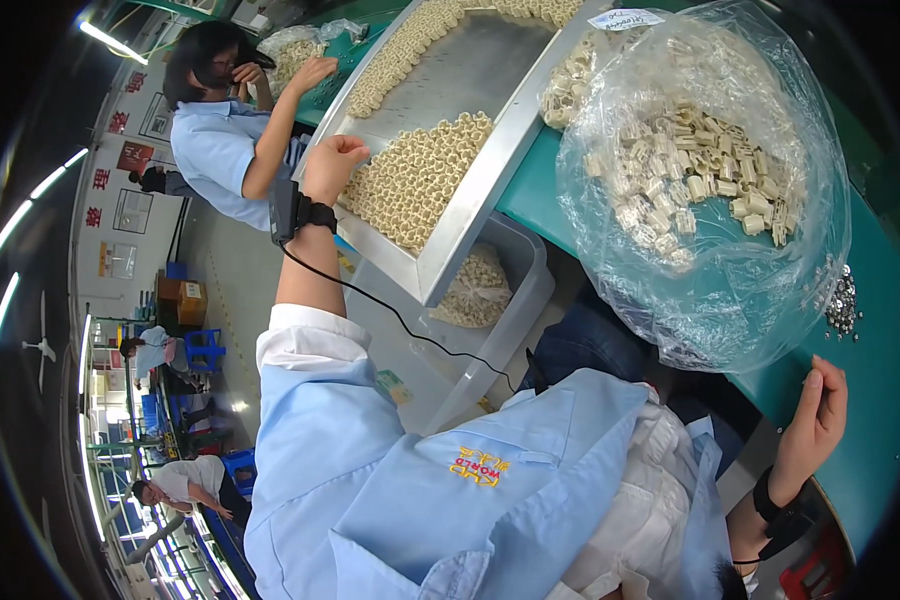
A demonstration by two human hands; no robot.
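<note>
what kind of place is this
Most likely a factory assembly or sorting floor: a metal tray of small cream plastic parts, a clear bag holding more, and other workers in matching light-blue shirts.

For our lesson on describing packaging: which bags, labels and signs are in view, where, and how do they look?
Plastic bag: on the green table, clear, holding cream parts.
Paper label: top of bag, white, oval.
Wall signs: far left, framed, red characters.
Cardboard box: floor left, brown.

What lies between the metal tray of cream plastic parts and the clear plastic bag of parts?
In the head view, a bare strip of green table separates the metal tray from the clear bag, with loose cream parts piled further up.
</note>
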